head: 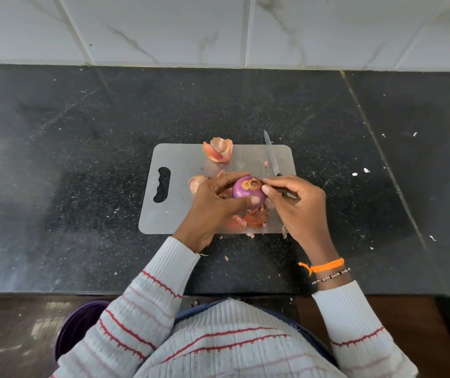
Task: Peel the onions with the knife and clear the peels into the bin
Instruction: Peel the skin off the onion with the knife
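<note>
The left hand [213,207] gripped the onion [249,191] from the left, fingers curled over its far side and thumb pressed on its near side, holding it just above the board [180,159]. The right hand [299,205] came in from the right, forefinger and thumb pinching at the onion's dry, brown cut end, which faced up. The onion was mostly bare and purple (a patch of orange skin ringed that cut end).

The knife [271,156] lay on the board's right side, its blade pointing away from the person with the tip just past the far edge; its handle ran under the right hand, and I could not tell whether the hand touched it.

Peels lay around the hands: a large curled orange peel [218,150] at the board's far edge, a paler one [197,182] just left of the left hand's fingers, and a heap [254,218] under the onion near the board's front edge. Small scraps sat on the board and on the counter [82,148] just in front of it.

The board was grey, with a handle slot [162,184] at its left end, and lay on the dark speckled counter below a wall of white marbled tiles [218,28]. The right wrist wore an orange thread [324,266] and a bead bracelet [331,276]; both sleeves were white with red stripes. Below the counter's edge at lower left, a dark purple round bin [79,326] stood on the floor, partly hidden by the left sleeve [147,301].
</note>
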Motion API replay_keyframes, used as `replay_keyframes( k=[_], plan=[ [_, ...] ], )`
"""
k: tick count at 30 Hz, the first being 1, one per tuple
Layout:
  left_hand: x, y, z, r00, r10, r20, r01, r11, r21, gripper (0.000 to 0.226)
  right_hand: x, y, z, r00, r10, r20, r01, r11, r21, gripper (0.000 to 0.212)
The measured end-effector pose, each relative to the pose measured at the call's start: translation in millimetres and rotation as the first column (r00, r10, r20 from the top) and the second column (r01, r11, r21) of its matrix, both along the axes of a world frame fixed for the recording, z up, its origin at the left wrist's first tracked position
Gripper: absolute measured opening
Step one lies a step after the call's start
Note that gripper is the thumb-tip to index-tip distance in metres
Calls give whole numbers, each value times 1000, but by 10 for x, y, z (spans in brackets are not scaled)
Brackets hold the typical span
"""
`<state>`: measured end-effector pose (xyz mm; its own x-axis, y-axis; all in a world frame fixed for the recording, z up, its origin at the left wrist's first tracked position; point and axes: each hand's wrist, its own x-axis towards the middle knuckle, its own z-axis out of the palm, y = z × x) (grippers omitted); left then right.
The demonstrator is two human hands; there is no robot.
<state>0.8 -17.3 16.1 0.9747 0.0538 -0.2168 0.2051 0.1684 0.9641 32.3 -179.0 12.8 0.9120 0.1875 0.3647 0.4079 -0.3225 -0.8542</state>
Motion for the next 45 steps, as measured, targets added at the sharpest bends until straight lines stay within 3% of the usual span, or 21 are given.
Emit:
replay_keyframes(
  k=[15,21,27,29,33,39,45],
  plan=[
    [-21,-26,-43,1000,-6,-27,6,1000,4,45,102,-31,-43,1000,22,-20,-24,996,-88,10],
    [16,-34,-67,998,27,-60,-29,999,-35,55,69,-30,-60,971,7,-238,12,997,78,9],
    [36,-28,-49,998,27,-58,-27,1000,-2,54,60,29,-21,940,39,-340,17,987,160,9],
    [43,-33,-35,999,21,-42,-20,1000,12,49,75,5,-32,949,30,-314,25,985,172,7],
    [61,-23,-31,999,28,-34,-26,998,53,49,117,3,-36,988,5,-153,-1,1000,27,4],
    [82,-50,-7,999,35,-14,-33,992,119,48,167,-29,-75,1000,10,1,-9,998,-63,2],
    [59,-35,-44,999,41,-26,-38,995,96,47,206,-7,-109,999,52,18,-49,991,-121,8]
  ],
)
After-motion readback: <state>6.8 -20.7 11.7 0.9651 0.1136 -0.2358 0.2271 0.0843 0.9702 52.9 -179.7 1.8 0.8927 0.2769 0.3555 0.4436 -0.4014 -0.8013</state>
